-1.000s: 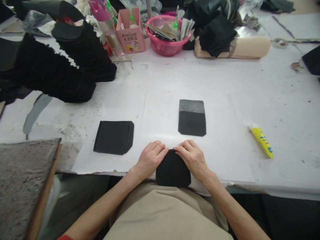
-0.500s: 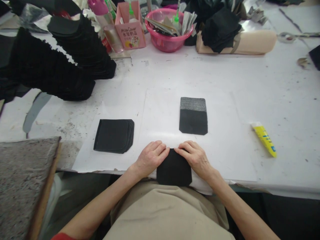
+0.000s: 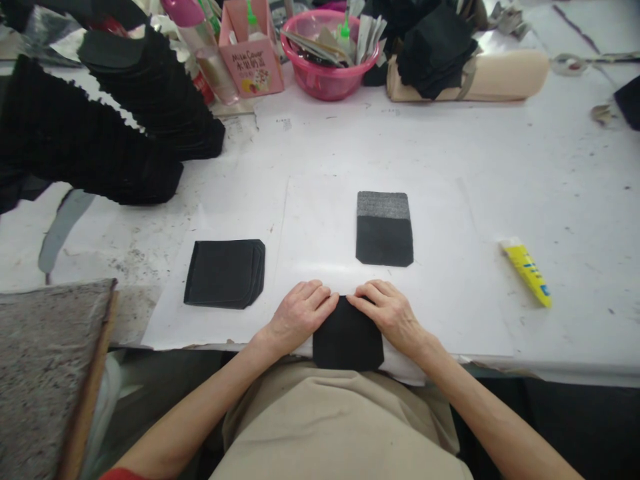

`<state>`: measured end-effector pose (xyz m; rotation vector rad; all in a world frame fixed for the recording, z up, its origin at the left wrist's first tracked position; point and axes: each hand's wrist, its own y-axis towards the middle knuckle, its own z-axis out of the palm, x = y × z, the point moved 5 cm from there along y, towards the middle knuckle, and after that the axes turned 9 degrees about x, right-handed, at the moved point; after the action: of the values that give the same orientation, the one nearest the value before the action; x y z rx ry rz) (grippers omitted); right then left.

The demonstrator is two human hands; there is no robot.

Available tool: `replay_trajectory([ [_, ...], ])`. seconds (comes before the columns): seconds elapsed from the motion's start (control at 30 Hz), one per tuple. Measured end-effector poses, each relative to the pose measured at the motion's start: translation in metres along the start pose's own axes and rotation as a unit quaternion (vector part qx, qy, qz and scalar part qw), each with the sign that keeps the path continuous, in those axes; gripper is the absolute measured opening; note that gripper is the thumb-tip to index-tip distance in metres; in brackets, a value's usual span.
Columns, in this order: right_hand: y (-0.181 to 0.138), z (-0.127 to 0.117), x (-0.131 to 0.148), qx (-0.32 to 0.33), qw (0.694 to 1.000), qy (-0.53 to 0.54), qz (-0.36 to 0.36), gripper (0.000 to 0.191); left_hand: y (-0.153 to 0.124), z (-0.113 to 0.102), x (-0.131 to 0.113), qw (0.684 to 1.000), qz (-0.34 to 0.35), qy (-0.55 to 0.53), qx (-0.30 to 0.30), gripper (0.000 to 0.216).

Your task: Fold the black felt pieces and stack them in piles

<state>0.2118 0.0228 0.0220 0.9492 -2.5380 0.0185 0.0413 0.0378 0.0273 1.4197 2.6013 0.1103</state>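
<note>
A flat black piece of material (image 3: pixel 349 339), rounded at its lower corners, lies at the table's front edge against my body. My left hand (image 3: pixel 306 312) pinches its top edge from the left. Close beside it, my right hand (image 3: pixel 384 310) pinches the same edge from the right, fingers curled. Beyond my hands lies another black piece (image 3: pixel 384 239) with a grey speckled band across its top. To the left rests a small stack of black pieces (image 3: pixel 224 272) with cut corners.
Tall stacks of black pieces (image 3: pixel 95 143) lean at the far left. A yellow tube (image 3: pixel 527 272) lies on the right. At the back are a pink box (image 3: pixel 256 69), a pink basin (image 3: pixel 327 80) and a beige roll (image 3: pixel 505 77). A grey board (image 3: pixel 45 373) juts in at lower left.
The camera view has shifted slightly, so the table things sit a little further left. Both hands keep their hold on the black piece's top edge, with hardly any movement.
</note>
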Motion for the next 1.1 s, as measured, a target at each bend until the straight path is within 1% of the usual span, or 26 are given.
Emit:
replay_trajectory([
  [0.1, 0.0002, -0.0004, -0.0003, -0.001, 1.0, 0.001, 0.004, 0.024, 0.0006, -0.0003, 0.0003, 1.0, 0.003, 0.003, -0.001, 0.022],
  [0.2, 0.0001, -0.0004, -0.0009, -0.002, 1.0, 0.005, 0.006, 0.023, 0.0013, -0.0004, -0.0007, 1.0, 0.013, 0.009, 0.001, 0.018],
  [0.37, 0.0003, 0.0005, -0.0022, 0.01, 1.0, 0.012, 0.011, 0.027, 0.0021, -0.0001, -0.0021, 1.0, 0.017, 0.013, 0.006, 0.019],
  [0.6, 0.0003, 0.0007, -0.001, 0.001, 1.0, -0.003, 0.01, 0.027, 0.0039, -0.0032, -0.0008, 0.999, 0.027, -0.009, 0.023, 0.019],
  [0.93, -0.0002, 0.0012, -0.0019, -0.002, 1.0, 0.009, 0.014, 0.026, -0.0016, -0.0037, 0.0043, 0.998, 0.049, -0.03, 0.008, 0.019],
  [1.1, 0.0003, 0.0006, -0.0017, 0.002, 1.0, 0.002, 0.016, 0.027, -0.004, -0.0023, 0.0047, 0.998, 0.05, -0.024, 0.029, 0.021],
])
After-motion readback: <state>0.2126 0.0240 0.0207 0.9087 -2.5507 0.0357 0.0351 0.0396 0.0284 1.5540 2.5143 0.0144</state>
